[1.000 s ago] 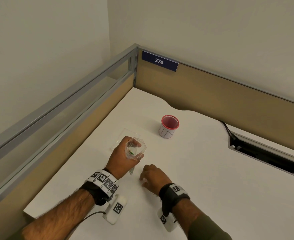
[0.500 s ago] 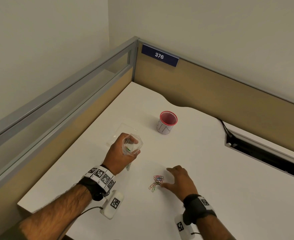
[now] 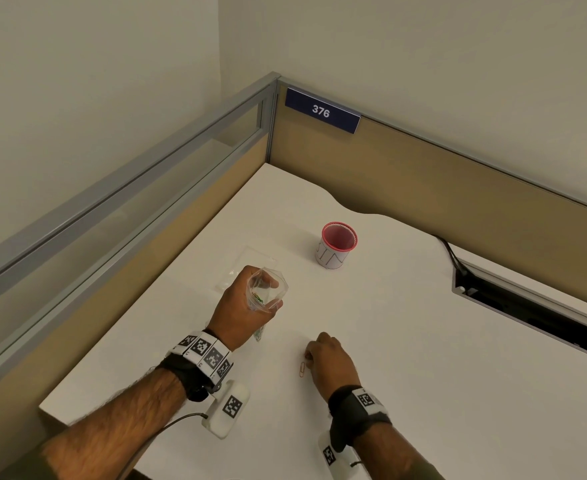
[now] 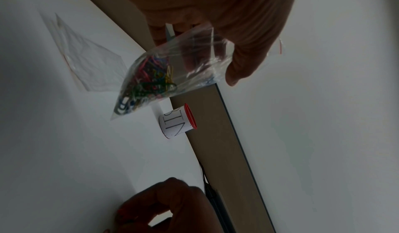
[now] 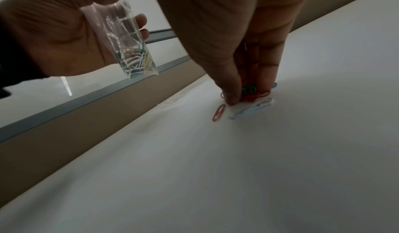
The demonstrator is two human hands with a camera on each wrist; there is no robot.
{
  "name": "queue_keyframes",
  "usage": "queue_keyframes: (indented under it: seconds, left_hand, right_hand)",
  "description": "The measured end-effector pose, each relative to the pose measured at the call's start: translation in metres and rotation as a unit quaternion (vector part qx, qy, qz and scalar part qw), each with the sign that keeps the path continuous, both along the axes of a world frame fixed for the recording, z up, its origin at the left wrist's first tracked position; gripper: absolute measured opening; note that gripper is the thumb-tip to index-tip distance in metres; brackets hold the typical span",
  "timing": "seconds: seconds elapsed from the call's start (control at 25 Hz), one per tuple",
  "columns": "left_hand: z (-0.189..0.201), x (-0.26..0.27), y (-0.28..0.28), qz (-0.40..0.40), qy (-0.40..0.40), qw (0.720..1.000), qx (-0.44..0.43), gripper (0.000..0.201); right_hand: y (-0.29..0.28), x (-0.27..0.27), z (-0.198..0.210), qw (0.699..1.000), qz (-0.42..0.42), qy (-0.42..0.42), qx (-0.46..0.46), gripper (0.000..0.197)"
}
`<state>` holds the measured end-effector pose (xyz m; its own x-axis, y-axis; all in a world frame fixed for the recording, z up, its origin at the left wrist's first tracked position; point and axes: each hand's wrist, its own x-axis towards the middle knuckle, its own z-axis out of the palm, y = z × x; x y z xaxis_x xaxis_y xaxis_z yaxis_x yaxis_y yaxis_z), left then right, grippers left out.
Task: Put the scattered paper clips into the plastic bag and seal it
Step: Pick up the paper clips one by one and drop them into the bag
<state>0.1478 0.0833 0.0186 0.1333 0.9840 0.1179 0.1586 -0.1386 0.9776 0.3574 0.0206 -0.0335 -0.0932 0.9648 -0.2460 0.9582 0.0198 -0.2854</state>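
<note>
My left hand (image 3: 247, 306) holds a clear plastic bag (image 3: 267, 292) upright above the white desk (image 3: 423, 341), its mouth held wide. Several coloured paper clips (image 4: 146, 81) lie bunched in the bag's bottom (image 5: 138, 62). To the right, my right hand (image 3: 330, 358) is down on the desk, thumb and fingers pinching a small bunch of coloured paper clips (image 5: 252, 93) against the surface. One orange paper clip (image 3: 301, 368) lies loose just left of that hand, the orange paper clip (image 5: 219, 112) flat on the desk.
A second clear bag (image 3: 247, 268) lies flat behind my left hand. A red-rimmed paper cup (image 3: 337, 245) with writing stands farther back. Partition walls (image 3: 423, 188) close the left and far sides. A dark cable slot (image 3: 527, 306) with a cord is at the right.
My right hand swung out to the right of the clip pile, then came back over it and closed down on the clips. The left hand kept holding the bag in place.
</note>
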Motion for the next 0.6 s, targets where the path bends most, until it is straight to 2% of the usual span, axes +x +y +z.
queue_keyframes:
  seconds: [0.32,0.4,0.48,0.6]
  left_hand:
    - [0.003,0.002,0.000,0.001,0.009,1.000,-0.004,0.038]
    - [0.006,0.002,0.001,0.000,0.016,1.000,-0.004,0.037]
    - [0.008,0.001,0.002,0.001,0.021,1.000,-0.006,0.037]
    - [0.009,0.001,0.004,-0.001,0.027,1.000,-0.008,0.037]
  right_hand:
    - [0.030,0.010,0.010,0.993,-0.093,0.044,-0.060,0.010]
    - [0.034,0.020,0.012,0.982,-0.151,0.078,-0.077,0.007]
    - [0.035,0.030,0.014,0.970,-0.200,0.114,-0.080,0.014]
    - [0.035,0.036,0.034,0.950,-0.235,0.199,-0.048,0.011]
